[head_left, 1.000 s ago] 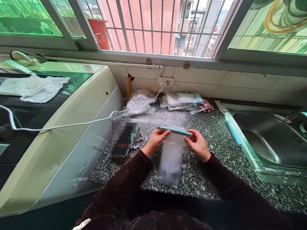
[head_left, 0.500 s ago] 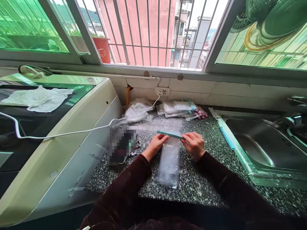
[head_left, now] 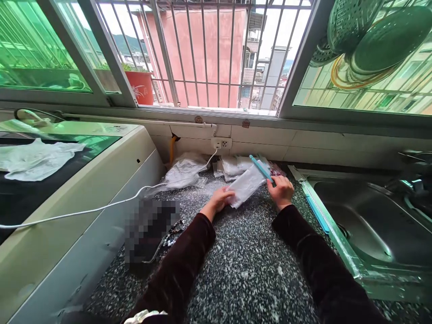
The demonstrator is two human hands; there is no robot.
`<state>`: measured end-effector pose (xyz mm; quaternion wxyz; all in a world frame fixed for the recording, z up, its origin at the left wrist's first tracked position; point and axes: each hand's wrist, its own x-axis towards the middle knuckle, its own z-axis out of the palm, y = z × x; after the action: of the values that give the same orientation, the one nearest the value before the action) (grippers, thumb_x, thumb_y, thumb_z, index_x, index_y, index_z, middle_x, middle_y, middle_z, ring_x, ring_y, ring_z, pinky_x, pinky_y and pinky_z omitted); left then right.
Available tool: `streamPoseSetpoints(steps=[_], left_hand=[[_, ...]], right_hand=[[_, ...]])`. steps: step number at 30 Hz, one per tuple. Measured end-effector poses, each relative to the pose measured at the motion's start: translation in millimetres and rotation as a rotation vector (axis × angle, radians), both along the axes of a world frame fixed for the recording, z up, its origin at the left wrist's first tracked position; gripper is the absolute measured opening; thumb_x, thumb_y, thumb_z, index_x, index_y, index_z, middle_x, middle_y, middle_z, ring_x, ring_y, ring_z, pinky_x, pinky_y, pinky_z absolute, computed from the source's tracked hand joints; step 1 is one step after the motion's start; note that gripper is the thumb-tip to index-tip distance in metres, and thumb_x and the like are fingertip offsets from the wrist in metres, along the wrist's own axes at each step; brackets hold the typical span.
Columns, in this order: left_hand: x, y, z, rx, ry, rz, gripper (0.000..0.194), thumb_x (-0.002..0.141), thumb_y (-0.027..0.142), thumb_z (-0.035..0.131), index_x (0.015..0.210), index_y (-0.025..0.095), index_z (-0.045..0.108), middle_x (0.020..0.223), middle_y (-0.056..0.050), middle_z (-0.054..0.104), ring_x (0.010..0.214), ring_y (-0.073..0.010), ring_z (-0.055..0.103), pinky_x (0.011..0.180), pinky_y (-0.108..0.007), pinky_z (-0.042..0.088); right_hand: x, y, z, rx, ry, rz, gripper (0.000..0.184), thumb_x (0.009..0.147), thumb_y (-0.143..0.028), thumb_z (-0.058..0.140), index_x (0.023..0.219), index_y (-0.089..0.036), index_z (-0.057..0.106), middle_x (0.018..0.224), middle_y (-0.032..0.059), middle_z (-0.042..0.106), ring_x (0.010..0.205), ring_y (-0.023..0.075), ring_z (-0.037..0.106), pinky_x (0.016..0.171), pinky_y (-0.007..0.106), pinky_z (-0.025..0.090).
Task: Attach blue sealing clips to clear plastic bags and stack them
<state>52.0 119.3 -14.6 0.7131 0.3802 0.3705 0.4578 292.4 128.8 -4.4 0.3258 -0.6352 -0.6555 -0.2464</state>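
Observation:
A clear plastic bag with a teal strip along its top (head_left: pixel 249 182) is held over the speckled granite counter (head_left: pixel 249 261), tilted toward the back. My left hand (head_left: pixel 221 199) grips the bag's lower end with closed fingers. My right hand (head_left: pixel 281 191) pinches the teal strip end near the top. Just behind the bag lies a pile of similar bags with teal and pink strips (head_left: pixel 243 165) against the tiled wall.
A crumpled clear plastic heap (head_left: pixel 184 171) and a white cable (head_left: pixel 101 207) lie left of the pile, under a wall socket (head_left: pixel 221 143). A blurred dark object (head_left: pixel 148 231) sits at my left. A white appliance (head_left: pixel 67 202) stands left; a steel sink (head_left: pixel 374 220) right.
Both hands have carried the bag from the counter's front toward the pile at the back, turning it from hanging straight to slanted. The view has tipped upward.

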Motion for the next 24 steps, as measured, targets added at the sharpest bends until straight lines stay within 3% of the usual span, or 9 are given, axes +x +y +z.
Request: streamPoseSetpoints(steps=[3,5,9,13,16,19,24], left_hand=[[13.7,24.7,-6.5,0.11,-0.028,0.306,0.045,0.053,0.027,0.072,0.093,0.013,0.058,0.072,0.0,0.062,0.059,-0.0097,0.056,0.059,-0.022,0.046],[21.7,39.5,-13.2,0.18,0.026,0.395,0.06,0.06,0.03,0.07,0.114,0.015,0.05,0.072,0.001,0.061,0.054,-0.0091,0.055,0.054,-0.022,0.045],[32.4,60.5,-25.4,0.4,0.208,0.349,0.079,0.068,0.028,0.066,0.137,0.022,0.028,0.081,0.0,0.062,0.048,-0.0071,0.051,0.052,-0.022,0.045],[38.3,72.1,-27.1,0.538,0.461,0.342,0.069,0.072,0.021,0.061,0.136,0.023,0.036,0.092,-0.003,0.063,0.054,-0.0078,0.052,0.061,-0.025,0.049],[41.4,76.8,-22.9,0.6,0.614,0.382,0.065,0.07,0.017,0.061,0.132,0.022,0.042,0.112,-0.007,0.061,0.083,-0.0162,0.061,0.081,-0.032,0.048],[43.8,78.6,-20.1,0.627,0.693,0.407,0.063,0.068,0.014,0.061,0.129,0.019,0.045,0.122,-0.009,0.056,0.112,-0.0228,0.052,0.099,-0.036,0.038],[45.4,77.1,-20.5,0.604,0.686,0.455,0.062,0.068,0.012,0.058,0.129,0.016,0.046,0.121,-0.012,0.056,0.109,-0.0239,0.053,0.099,-0.038,0.038]], right_hand=[[6.1,19.9,0.7,-0.008,0.074,-0.083,0.028,0.082,-0.037,0.049,0.081,-0.016,0.067,0.074,0.008,0.063,0.073,0.0195,0.048,0.062,0.028,0.026],[7.0,32.6,1.5,-0.015,0.123,-0.124,0.027,0.08,-0.036,0.05,0.079,-0.016,0.068,0.073,0.0081,0.063,0.071,0.0193,0.048,0.061,0.028,0.025],[6.1,54.4,3.7,-0.035,0.198,-0.194,0.026,0.079,-0.035,0.051,0.076,-0.016,0.068,0.071,0.0083,0.064,0.068,0.0187,0.048,0.06,0.029,0.022],[6.7,67.1,4.4,-0.077,0.242,-0.246,0.027,0.079,-0.036,0.051,0.078,-0.015,0.068,0.073,0.0087,0.065,0.067,0.0185,0.049,0.059,0.028,0.021],[9.4,70.5,2.4,-0.105,0.248,-0.254,0.029,0.079,-0.037,0.051,0.081,-0.014,0.068,0.076,0.0097,0.065,0.069,0.019,0.05,0.059,0.028,0.021],[13.0,72.3,-2.2,-0.099,0.237,-0.246,0.032,0.079,-0.041,0.051,0.084,-0.014,0.068,0.077,0.0104,0.066,0.069,0.0197,0.05,0.059,0.028,0.021],[18.0,75.1,-9.9,0.013,0.19,-0.175,0.039,0.079,-0.05,0.05,0.082,-0.015,0.068,0.07,0.0096,0.062,0.065,0.0196,0.047,0.058,0.028,0.021]])
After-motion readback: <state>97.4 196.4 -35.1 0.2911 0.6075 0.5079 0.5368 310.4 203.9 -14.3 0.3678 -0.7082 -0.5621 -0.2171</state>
